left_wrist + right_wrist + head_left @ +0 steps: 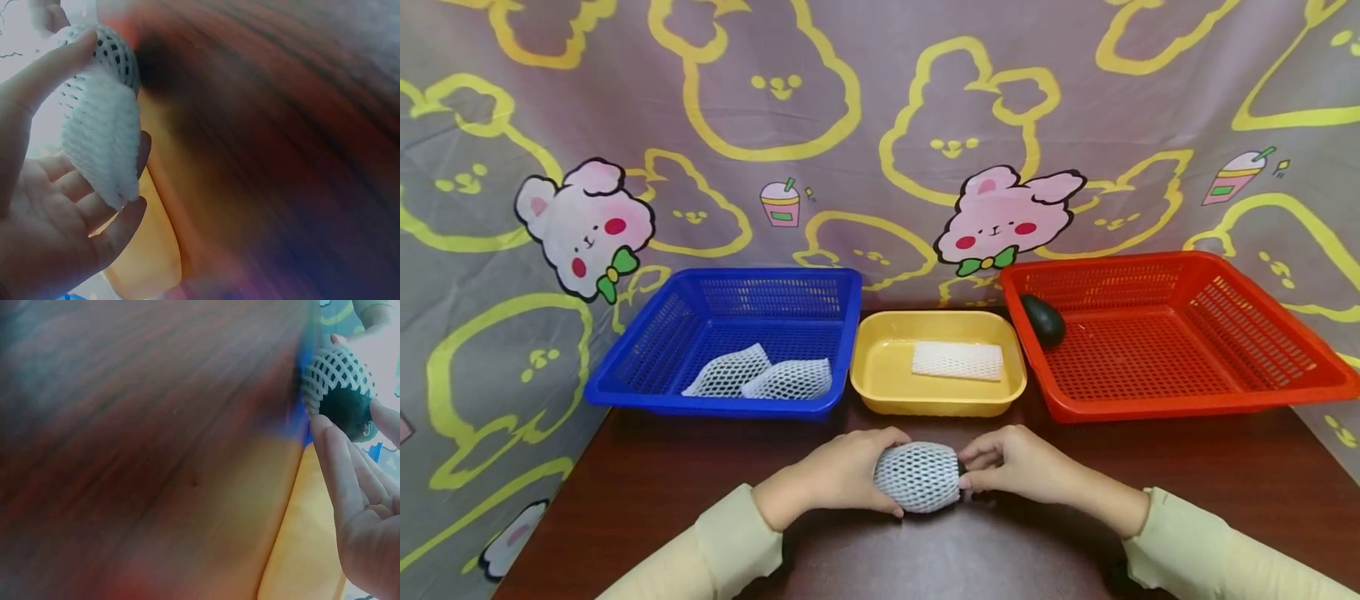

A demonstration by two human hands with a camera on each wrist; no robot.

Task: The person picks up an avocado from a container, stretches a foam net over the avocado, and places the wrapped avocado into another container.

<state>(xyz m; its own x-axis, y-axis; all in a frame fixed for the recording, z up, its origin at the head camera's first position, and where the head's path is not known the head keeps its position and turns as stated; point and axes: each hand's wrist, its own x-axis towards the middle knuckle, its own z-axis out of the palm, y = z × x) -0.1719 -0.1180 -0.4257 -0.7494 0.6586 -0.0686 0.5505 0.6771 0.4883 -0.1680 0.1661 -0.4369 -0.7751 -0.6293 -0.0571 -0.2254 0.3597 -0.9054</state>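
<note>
Just in front of the yellow tray, on the near side, a dark fruit sits partly inside a white foam net, close above the table. The left hand is curved round the netted body, thumb on the near side and fingers on the far side; the right hand is nearly closed, its thumb and fingertips pinching the fruit's bare end at the net's rim. The net and both hands hide much of the fruit. Inside the tray lies a flat white net. Left of the tray stands a blue basket with two bulging nets, their contents hard to make out; right of it, a red basket holds another dark fruit against its tray-side wall. Behind the tray hangs a cloth printed with yellow outlines, rabbit faces and drink cups, each cup bearing a small green label-like patch.
</note>
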